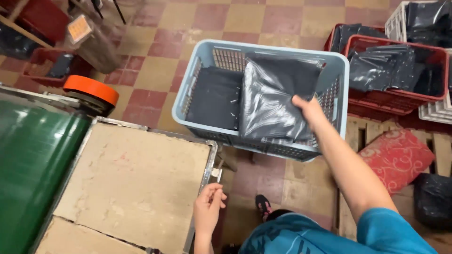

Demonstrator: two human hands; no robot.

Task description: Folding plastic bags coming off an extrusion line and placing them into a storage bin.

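Right hand (308, 109) gripping black plastic bag (273, 101) over blue crate (339, 75); left hand (208, 209) loosely curled, empty, beside table edge (207, 164)

Right hand (308, 109) outstretched, fingers clamped (thumb on top), left hand (207, 209) loosely curled

Even, fairly bright indoor light; soft glare streaks the glossy black plastic bag (273, 101); edges bend slightly, details somewhat soft.

Checkered red-and-tan tile floor (245, 19), a wooden pallet (442, 150) at right, green conveyor belt (28, 164) at left.
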